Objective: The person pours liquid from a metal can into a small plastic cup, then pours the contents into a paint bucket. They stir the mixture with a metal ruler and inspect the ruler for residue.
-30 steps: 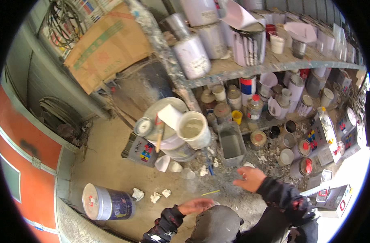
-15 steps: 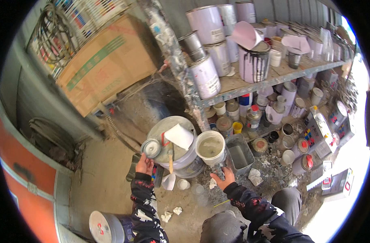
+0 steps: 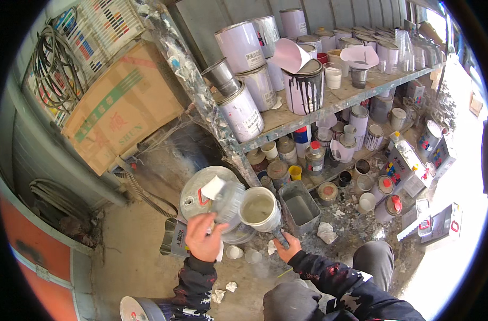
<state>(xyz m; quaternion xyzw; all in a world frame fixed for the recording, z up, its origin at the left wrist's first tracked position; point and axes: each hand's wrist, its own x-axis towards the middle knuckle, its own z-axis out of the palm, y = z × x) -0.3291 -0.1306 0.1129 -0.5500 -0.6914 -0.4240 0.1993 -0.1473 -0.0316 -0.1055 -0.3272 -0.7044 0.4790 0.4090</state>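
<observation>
My right hand (image 3: 287,248) is closed round the dark grip below a white cup (image 3: 253,215) that holds a pale grey-green liquid. Cup and grip hang upright over the floor, beside a large drum. My left hand (image 3: 204,239) is closed at the drum's near side, on a round, greyish translucent lid (image 3: 229,202). The lid is smeared by motion and tilted close to the cup's left rim. Behind it, the drum's top (image 3: 193,184) bears a folded white paper (image 3: 214,187) and a red handle. The fingertips of my left hand are partly blurred.
A grey rectangular tub (image 3: 302,206) stands right of the cup. Paint cans fill the splattered shelf (image 3: 329,109), with more cans and bottles below it. Crumpled paper (image 3: 326,233) and small cups (image 3: 253,256) lie on the floor. A cardboard box (image 3: 126,109) is at the upper left.
My left hand has moved right and nearer to me, bringing the round lid from the drum's left side to the cup. My right hand still holds the grip. The whole view has shifted.
</observation>
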